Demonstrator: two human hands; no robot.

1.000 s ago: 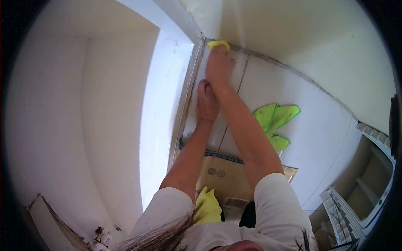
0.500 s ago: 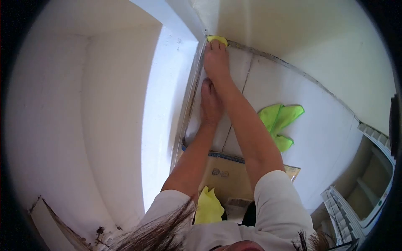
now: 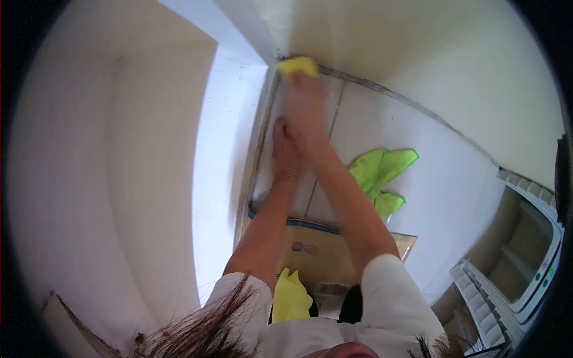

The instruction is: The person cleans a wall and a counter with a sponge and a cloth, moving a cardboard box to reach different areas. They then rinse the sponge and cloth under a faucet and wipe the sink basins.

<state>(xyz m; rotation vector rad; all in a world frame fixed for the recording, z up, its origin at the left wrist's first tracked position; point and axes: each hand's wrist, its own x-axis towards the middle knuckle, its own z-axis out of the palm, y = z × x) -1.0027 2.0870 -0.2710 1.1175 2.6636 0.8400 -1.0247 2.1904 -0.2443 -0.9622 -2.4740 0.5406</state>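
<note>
Nearest, under the chin, a yellow cloth (image 3: 290,296) hangs at the person's chest, right over the near edge of a flattened cardboard sheet (image 3: 319,250) lying on the white tiled floor (image 3: 441,197). To the right of the cardboard sheet stands a white plastic housing (image 3: 525,256) with ribbed edges and an open hollow. What lies inside it cannot be made out.

Just past the cardboard sheet's far right corner, a bunch of green cloths (image 3: 379,173) lies crumpled on the tiles, apart from both arms.

Beyond the cardboard sheet's far edge, the left hand (image 3: 286,152) rests flat on the floor, fingers stretched out together, palm down, holding nothing. It lies close beside the white door frame (image 3: 230,143) that runs away from the cardboard sheet's left side.

Farther out, the right hand (image 3: 305,98) is blurred. Its fingertips lie on a yellow sponge (image 3: 297,65), which sits in the corner farthest from the cardboard sheet, where floor, wall (image 3: 418,53) and door frame meet. Whether the fingers curl around the sponge or only press on it cannot be told.
</note>
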